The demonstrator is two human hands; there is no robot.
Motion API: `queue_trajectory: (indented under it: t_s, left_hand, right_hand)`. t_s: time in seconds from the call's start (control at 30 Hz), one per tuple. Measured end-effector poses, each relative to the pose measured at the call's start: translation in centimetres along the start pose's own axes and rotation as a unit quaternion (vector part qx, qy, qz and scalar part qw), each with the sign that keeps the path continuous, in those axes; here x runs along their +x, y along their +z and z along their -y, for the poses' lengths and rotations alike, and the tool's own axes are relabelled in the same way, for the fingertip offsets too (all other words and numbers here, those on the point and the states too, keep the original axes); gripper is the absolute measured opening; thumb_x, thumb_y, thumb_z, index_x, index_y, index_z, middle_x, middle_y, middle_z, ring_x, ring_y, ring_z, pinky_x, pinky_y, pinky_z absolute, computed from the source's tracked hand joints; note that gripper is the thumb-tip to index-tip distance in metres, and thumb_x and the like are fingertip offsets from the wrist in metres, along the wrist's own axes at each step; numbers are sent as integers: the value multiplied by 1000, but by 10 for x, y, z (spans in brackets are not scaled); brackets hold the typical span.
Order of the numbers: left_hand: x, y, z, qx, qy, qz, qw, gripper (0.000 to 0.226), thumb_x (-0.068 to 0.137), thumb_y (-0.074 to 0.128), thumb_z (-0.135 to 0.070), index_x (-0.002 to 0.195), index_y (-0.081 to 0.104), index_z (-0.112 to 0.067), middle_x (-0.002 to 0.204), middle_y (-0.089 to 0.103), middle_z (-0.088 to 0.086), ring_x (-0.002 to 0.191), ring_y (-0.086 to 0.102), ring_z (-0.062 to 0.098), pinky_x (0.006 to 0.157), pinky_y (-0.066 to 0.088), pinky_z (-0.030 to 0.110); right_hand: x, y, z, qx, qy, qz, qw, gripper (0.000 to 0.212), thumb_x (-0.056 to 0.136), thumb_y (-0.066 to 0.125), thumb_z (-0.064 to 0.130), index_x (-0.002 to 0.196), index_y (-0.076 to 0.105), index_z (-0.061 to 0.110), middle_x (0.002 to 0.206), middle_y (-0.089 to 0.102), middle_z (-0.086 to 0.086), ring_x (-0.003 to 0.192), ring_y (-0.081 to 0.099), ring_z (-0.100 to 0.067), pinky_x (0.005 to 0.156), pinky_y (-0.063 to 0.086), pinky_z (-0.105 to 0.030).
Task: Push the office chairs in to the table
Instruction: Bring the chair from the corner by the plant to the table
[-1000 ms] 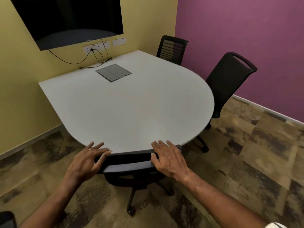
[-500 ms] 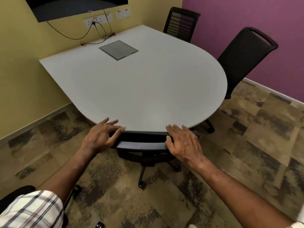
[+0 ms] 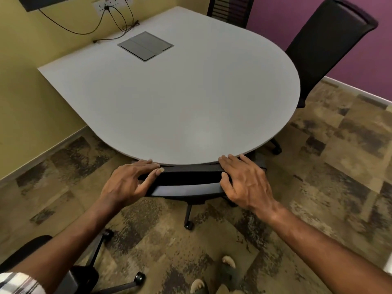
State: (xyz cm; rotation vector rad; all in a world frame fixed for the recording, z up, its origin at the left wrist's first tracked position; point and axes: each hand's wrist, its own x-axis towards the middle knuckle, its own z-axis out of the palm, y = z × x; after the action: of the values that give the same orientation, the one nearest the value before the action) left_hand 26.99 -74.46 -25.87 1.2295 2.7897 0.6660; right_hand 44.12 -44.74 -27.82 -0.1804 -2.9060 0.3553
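A black office chair (image 3: 186,181) stands tucked under the near rounded end of the grey table (image 3: 169,98), its backrest top touching the table edge. My left hand (image 3: 129,181) grips the left end of the backrest top, thumb on the near side. My right hand (image 3: 246,183) lies over the right end, fingers reaching the table edge. A second black chair (image 3: 322,43) stands at the table's right side, and a third (image 3: 229,7) at the far side by the purple wall. Another chair (image 3: 80,272) sits on the floor at the bottom left, partly behind my left arm.
A grey cable hatch (image 3: 146,46) is set into the tabletop. Black cables (image 3: 114,20) run from wall sockets down to the table's back edge. Yellow wall is on the left, purple wall on the right. My feet (image 3: 212,274) stand on patterned carpet.
The view has tilted down and come closer to the table. Both hands stay on the backrest, and the chair sits slightly deeper under the table edge.
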Motion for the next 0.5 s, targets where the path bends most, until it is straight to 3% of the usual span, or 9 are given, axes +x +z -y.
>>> queue_trajectory:
  t_s: [0.17,0.33,0.5]
  left_hand:
    - [4,3,0,-19,6,6,1000,57,101,36,-62,122,73,-23,123,66,-13,120,55,-3,104,45,22]
    - [16,3,4,-51,-8,1,999,47,103,44,-52,120,74,-21,122,71,-6,117,66,6,102,54,37]
    - [19,5,-2,-50,0,1,999,47,102,43,-54,120,74,-23,121,69,-9,114,66,3,100,55,34]
  right_hand:
    - [3,2,-2,16,0,6,1000,54,96,43,35,139,60,8,142,61,-9,135,53,-20,117,37,-43]
    - [19,4,-11,24,-6,11,1000,56,94,43,35,138,61,7,141,61,-9,134,54,-21,114,40,-46]
    - [21,5,-21,32,-13,16,999,56,93,45,36,138,62,7,141,61,-9,134,55,-21,115,39,-44]
